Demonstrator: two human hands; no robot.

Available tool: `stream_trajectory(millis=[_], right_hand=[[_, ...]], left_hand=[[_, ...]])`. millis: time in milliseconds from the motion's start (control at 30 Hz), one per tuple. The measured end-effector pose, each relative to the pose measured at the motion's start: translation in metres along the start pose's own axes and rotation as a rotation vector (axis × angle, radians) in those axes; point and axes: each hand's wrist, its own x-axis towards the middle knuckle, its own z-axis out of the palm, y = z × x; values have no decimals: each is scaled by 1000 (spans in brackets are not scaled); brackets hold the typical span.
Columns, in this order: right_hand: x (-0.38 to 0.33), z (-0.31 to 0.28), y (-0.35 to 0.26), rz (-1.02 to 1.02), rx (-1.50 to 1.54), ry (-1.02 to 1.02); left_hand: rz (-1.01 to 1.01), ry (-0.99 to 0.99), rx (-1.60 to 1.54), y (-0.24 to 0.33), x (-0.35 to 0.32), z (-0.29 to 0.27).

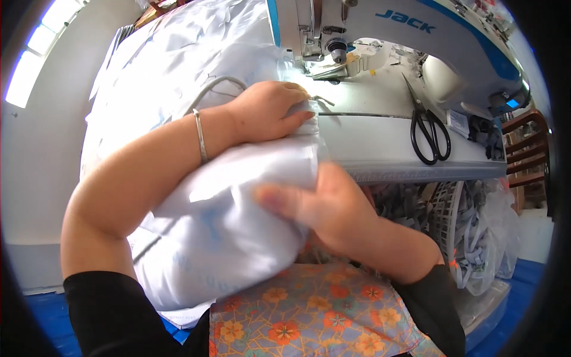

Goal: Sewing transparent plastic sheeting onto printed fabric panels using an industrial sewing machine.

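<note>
A large sheet of glossy white fabric (238, 184) drapes over the table edge and down across my lap, its pale blue print faint. My left hand (270, 110), a silver bangle at its wrist, is closed on the fabric's edge just in front of the sewing machine (339, 50). Lower down, my right hand (324, 202) pinches the hanging side of the fabric, thumb on top and the other fingers hidden behind it. Motion smears this hand a little. A grey cord (217, 83) loops out beside my left wrist.
Black-handled scissors (431, 134) lie on the machine table (375, 137), right of my hands. More white fabric (184, 41) is heaped at the back left. Under the table, a white plastic basket (446, 208) stands among fabric scraps. A wooden chair (529, 143) is at far right.
</note>
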Motion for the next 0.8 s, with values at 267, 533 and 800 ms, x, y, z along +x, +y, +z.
stream_trajectory(millis=[267,533,800], right_hand=[[-45,-29,94,349,332,227],[-29,-27,89,327,347,191],[-16,-38,89,301,348,181]], left_hand=[[-85,99,9,24,-2,21],[32,188,226,9,1,24],[68,173,244,2,13,22]])
